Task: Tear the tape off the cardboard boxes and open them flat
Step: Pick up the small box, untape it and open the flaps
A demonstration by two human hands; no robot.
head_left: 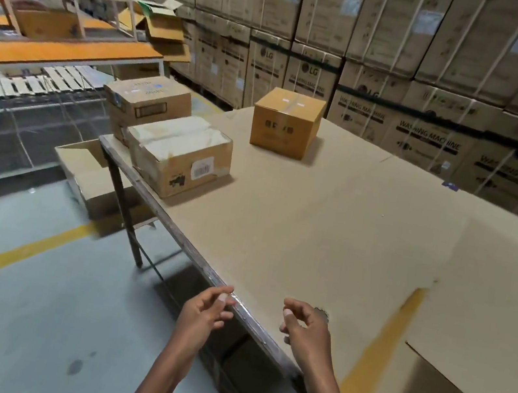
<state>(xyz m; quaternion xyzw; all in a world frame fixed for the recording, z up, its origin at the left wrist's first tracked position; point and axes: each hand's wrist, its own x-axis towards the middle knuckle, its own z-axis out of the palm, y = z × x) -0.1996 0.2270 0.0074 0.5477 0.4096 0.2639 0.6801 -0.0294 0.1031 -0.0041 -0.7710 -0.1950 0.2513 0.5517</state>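
Note:
Three closed cardboard boxes stand on a table covered with flat cardboard [333, 215]. One box with pale tape across its top and a barcode label [182, 152] sits near the left edge. A second taped box [146, 105] is just behind it. A third, taller box [286, 122] stands farther back in the middle. My left hand [207, 311] hovers at the table's near edge, fingers loosely curled and holding nothing. My right hand [304, 324] hovers over the near part of the table, fingers also loosely curled and empty. Both hands are far from the boxes.
An open cardboard box [90, 175] sits on the floor left of the table. Metal shelving with boxes [59, 8] stands at the left. Stacked washing-machine cartons [406, 84] form a wall behind. A yellow floor line [11, 257] crosses the grey floor.

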